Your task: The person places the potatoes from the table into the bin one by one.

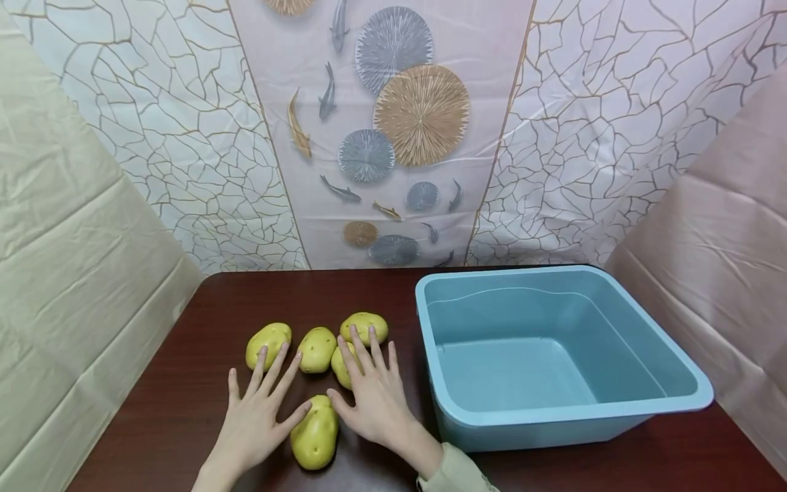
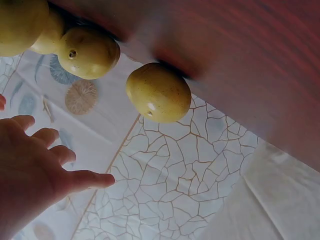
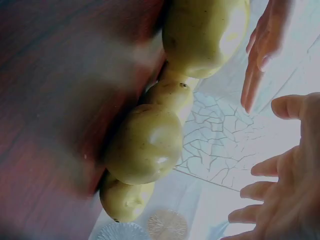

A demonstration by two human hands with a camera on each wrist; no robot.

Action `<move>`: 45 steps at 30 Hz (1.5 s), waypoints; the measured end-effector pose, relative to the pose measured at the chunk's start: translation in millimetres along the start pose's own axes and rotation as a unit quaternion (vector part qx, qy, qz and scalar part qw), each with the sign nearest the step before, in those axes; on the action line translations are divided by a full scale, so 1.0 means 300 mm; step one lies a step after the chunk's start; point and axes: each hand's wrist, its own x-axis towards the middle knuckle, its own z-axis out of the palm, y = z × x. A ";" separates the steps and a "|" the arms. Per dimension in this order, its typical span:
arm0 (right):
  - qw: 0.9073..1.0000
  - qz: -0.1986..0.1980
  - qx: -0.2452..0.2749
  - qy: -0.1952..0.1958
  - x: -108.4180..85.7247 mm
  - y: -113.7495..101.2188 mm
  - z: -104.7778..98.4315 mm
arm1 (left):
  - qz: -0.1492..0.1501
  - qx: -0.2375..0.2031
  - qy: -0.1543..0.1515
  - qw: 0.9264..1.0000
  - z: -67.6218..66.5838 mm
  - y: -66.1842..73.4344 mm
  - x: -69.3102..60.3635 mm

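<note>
Potatoes (image 1: 317,350), five of them, lie on the table (image 1: 344,294) to the left of the blue tub (image 1: 529,434). Above them hover two bare hands, palms down. The left hand (image 1: 251,420) is the farther from the tub, the right hand (image 1: 376,403) the nearer; on both, the fingers are straight and spread apart, and the wrist views show a gap between palms and potatoes. The right wrist ends in a pale, soft-looking sleeve (image 1: 458,471); the left forearm is cut off at the bottom edge.

The potatoes are lumpy ovals with glossy yellow skin and small dark pits. One pear-shaped potato (image 1: 314,437) lies between the hands, while the other four sit farther from the person, also left of the tub. Two of these are partly covered by the right fingers (the smaller-looking one shows only in part). In the right wrist view they overlap in a row against a washed-out background; in the left wrist view, one is cropped.

The table is dark reddish brown with a faint sheen. The tub is smooth, plastic-looking, with a broad rolled rim and rounded corners. Behind it hangs a creased cloth (image 1: 615,102) printed with crackle lines, fish and fringed discs.
</note>
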 end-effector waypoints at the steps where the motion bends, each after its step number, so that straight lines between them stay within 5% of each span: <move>1: 1.000 -0.001 0.006 0.001 -0.002 -0.001 -0.003 | 0.001 0.001 0.002 1.000 -0.001 0.001 -0.001; 21: 0.998 -0.033 0.024 0.052 -0.028 -0.025 -0.075 | 0.012 0.002 0.015 1.000 -0.016 0.023 0.000; 35: 0.995 -0.056 0.058 0.061 -0.053 -0.037 -0.177 | 0.034 -0.006 0.061 0.998 -0.043 0.048 0.009; 45: 0.991 -0.057 0.040 0.111 -0.090 -0.023 -0.239 | 0.054 -0.042 0.089 0.994 -0.049 0.059 0.016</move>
